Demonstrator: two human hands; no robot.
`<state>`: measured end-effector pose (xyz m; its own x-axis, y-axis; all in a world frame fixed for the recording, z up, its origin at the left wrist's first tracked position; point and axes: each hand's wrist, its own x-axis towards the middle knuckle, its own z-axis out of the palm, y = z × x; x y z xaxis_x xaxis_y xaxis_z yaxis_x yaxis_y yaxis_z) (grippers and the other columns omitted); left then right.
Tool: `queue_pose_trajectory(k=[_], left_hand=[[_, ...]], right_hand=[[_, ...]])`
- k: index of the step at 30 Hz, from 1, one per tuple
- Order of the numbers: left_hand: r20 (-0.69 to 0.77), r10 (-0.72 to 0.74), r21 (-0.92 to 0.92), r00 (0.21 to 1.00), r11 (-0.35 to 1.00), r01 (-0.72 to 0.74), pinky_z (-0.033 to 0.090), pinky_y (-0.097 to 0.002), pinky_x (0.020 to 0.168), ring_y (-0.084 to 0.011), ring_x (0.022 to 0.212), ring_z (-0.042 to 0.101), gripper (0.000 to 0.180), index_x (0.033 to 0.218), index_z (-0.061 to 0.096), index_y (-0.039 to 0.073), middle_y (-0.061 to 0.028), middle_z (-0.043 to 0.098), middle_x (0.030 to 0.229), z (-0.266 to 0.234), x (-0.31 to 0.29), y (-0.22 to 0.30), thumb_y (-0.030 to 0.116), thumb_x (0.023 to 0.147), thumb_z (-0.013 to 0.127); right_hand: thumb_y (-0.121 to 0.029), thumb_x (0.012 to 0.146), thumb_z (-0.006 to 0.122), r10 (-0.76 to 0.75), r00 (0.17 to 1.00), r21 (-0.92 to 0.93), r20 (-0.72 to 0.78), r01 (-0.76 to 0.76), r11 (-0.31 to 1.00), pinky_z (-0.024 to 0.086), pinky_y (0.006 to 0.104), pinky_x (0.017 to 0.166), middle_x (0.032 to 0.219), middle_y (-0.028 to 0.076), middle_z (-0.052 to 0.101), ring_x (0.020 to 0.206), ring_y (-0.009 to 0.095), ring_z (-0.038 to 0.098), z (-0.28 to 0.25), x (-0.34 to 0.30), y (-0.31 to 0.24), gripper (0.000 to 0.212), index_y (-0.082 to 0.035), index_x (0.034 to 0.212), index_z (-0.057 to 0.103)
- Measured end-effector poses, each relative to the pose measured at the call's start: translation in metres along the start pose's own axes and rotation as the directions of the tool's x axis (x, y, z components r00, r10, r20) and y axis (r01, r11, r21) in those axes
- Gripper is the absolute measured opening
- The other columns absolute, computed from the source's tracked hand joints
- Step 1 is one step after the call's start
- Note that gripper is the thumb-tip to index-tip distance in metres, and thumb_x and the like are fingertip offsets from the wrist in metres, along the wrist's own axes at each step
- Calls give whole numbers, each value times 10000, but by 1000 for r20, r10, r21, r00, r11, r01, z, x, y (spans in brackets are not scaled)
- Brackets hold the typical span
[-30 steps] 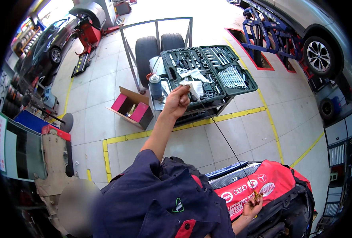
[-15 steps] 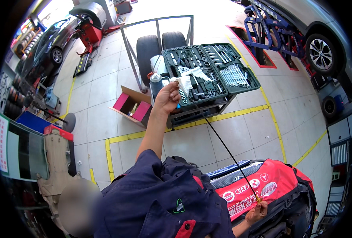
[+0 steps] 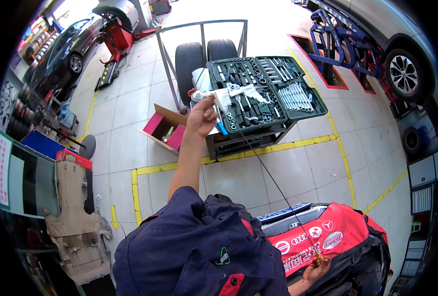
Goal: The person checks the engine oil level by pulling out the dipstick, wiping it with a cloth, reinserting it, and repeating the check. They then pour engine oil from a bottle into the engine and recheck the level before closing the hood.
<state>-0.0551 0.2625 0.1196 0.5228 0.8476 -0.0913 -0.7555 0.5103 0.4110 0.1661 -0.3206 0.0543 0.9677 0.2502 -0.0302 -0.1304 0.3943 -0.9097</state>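
Note:
My left hand [image 3: 202,118] is raised over the near left edge of a tool cart, its fingers pinched on a crumpled white wipe [image 3: 222,97]. Low at the right, my right hand [image 3: 316,270] grips the yellow handle of an oil dipstick [image 3: 273,178]. The thin dark rod slants up and left toward the cart, apart from the wipe. Behind my left hand stands a spray can [image 3: 197,95], partly hidden. An open green socket set case [image 3: 302,114] lies on the cart, with sockets, ratchets and several wrenches. Another white wipe [image 3: 248,91] rests on the tools.
Beneath my right hand is a car's front end with a red fender cover [image 3: 344,224]. An open cardboard box [image 3: 162,127] sits left of the cart. Two tyres [image 3: 188,69] stand behind it in a metal frame [image 3: 201,22]. A beige undertray [image 3: 76,232] is at lower left.
My left hand has drawn left, away from the tool case, with the wipe in it. The dipstick's far end has come slightly nearer. My right hand keeps its grip.

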Motion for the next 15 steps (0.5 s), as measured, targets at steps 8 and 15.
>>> queue_pose_trajectory(k=[8,15], left_hand=[[30,399,413,917,830,-375,509,-330,695,-142,733,577,194,1048,520,23,-56,586,854,4,-3,-8,105,899,428],[200,46,660,979,732,-169,500,-250,505,-149,660,586,472,1164,153,89,-122,575,862,50,-46,-110,40,856,507]], right_hand=[[-273,875,559,-27,947,143,-320,76,987,432,173,556,719,11,490,596,80,475,-42,-10,-22,236,-43,912,522],[-141,906,504,337,941,719,30,-255,646,396,187,522,710,53,525,568,84,389,58,23,43,175,23,885,564]])
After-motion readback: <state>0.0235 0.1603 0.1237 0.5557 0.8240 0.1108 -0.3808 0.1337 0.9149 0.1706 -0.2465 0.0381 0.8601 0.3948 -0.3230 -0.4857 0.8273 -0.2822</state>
